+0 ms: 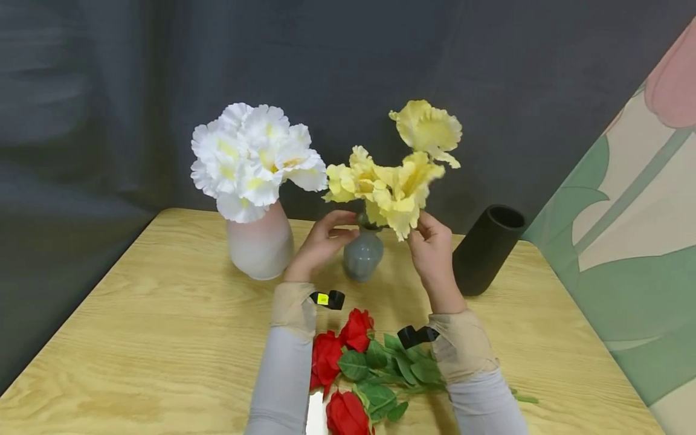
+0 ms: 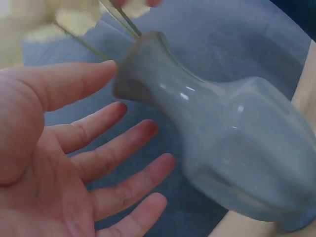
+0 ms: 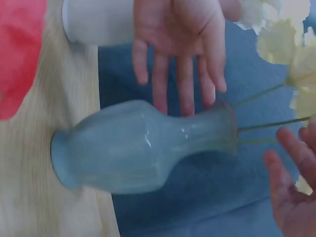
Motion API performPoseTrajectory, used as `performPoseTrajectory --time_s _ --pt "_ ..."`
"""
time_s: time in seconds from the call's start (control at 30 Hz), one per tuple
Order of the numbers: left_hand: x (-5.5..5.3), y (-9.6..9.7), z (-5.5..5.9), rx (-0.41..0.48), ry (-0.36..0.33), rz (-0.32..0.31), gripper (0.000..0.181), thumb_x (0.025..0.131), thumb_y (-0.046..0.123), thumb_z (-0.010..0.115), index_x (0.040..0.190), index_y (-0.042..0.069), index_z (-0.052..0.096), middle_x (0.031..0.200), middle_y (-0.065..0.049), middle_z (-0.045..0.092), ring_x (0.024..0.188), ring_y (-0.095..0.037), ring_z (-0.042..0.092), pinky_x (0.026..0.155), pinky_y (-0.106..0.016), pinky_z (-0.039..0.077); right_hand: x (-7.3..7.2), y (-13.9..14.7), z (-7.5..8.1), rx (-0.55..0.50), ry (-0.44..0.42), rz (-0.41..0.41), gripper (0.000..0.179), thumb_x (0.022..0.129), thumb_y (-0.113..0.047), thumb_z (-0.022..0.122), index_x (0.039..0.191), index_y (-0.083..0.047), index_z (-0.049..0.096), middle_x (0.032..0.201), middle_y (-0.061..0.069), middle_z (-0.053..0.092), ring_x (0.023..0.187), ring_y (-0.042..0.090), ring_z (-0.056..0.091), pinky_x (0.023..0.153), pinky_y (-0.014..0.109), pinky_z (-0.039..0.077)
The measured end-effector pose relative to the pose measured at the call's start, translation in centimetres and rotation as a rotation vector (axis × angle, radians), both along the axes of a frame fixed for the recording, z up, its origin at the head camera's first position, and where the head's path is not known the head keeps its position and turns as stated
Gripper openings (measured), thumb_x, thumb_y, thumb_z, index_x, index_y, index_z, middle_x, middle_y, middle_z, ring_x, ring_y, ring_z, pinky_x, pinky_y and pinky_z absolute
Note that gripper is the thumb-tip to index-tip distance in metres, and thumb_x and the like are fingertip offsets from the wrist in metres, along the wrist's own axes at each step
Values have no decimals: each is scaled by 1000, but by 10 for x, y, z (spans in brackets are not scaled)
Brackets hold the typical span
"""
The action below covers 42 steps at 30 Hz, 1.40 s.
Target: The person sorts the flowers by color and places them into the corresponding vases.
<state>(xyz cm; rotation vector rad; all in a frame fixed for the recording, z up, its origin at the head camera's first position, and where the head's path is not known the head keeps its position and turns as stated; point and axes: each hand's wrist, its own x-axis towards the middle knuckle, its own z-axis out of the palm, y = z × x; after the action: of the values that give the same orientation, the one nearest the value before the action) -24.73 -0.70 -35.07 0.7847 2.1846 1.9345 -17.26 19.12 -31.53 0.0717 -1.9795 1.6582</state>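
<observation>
Midway along the wood-grained worktop's (image 1: 163, 314) far side, yellow flowers (image 1: 402, 190) stand in a glazed vase (image 1: 362, 257). Petals partly hide the right hand (image 1: 433, 251); whether it grips a stem, I cannot tell. The left hand (image 1: 319, 244), fingers loosely spread, holds nothing beside the neck. A sleeve (image 1: 478, 393) covers rose (image 1: 327, 356) stems; behind hangs dark cloth (image 1: 337, 60).

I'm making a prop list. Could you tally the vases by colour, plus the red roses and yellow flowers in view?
Glossy grey-blue narrow-necked vase: 1
Rounded pink-and-white vase: 1
Black cylindrical vase: 1
Red layered-petal roses: 3
Yellow ruffled flowers: 3
Total: 9
</observation>
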Motion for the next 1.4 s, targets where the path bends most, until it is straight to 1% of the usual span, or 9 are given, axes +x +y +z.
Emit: performPoseTrajectory --time_s 0.1,0.2,0.33,0.43,0.67,0.8,0.93,1.07,1.4 --pt "6 -6 9 -48 -6 38 43 97 12 62 138 1 52 138 -21 56 122 -40 58 102 -47 49 7 7 1 27 -29 -28 26 96 -2 61 121 4 69 97 -12 72 85 -3 65 73 15 52" --pt "12 -13 19 -125 10 64 40 98 16 62 134 0 55 133 -20 60 118 -38 60 100 -46 49 17 18 2 16 -15 -69 26 97 -11 65 119 -1 70 96 -19 72 91 2 68 76 18 53" --pt "17 -17 25 -187 33 20 31 98 18 63 122 -2 62 121 -17 66 109 -31 62 96 -39 50 33 36 6 -51 31 -123 21 97 -12 64 115 -6 73 95 -19 74 91 8 70 75 19 53" --pt "19 -18 27 -184 41 -107 29 97 16 64 119 -3 64 116 -18 68 104 -24 64 93 -34 50 45 48 9 -111 54 -151 18 97 -10 65 111 -9 74 95 -14 76 89 8 70 73 19 53" --pt "23 -7 36 -136 57 -552 39 99 8 58 137 -2 54 133 -23 62 122 -26 62 103 -42 50 65 65 17 -219 103 -190 22 96 -7 65 114 4 70 95 -7 78 88 12 71 71 18 53" --pt "24 22 35 -98 65 -664 46 99 7 59 144 3 48 143 -16 57 133 -26 54 108 -35 47 76 75 19 -254 153 -212 26 94 -6 66 115 10 68 94 -2 78 84 12 71 68 18 54" --pt "23 57 25 13 91 -666 46 97 1 59 142 0 48 144 -18 54 135 -34 51 110 -35 45 88 83 19 -280 189 -229 28 92 -5 69 113 14 67 92 2 78 81 13 72 66 18 54" --pt "20 86 14 112 76 -572 44 96 -3 58 139 -5 48 141 -26 52 132 -38 52 108 -36 47 98 91 20 -290 191 -250 27 91 -5 70 110 14 67 90 3 78 80 13 72 65 17 53" --pt "18 136 9 59 108 -425 47 99 5 58 143 0 43 142 -20 51 131 -32 52 107 -29 46 114 106 24 -240 162 -295 22 90 -4 71 104 13 70 84 2 77 73 13 69 62 17 50"
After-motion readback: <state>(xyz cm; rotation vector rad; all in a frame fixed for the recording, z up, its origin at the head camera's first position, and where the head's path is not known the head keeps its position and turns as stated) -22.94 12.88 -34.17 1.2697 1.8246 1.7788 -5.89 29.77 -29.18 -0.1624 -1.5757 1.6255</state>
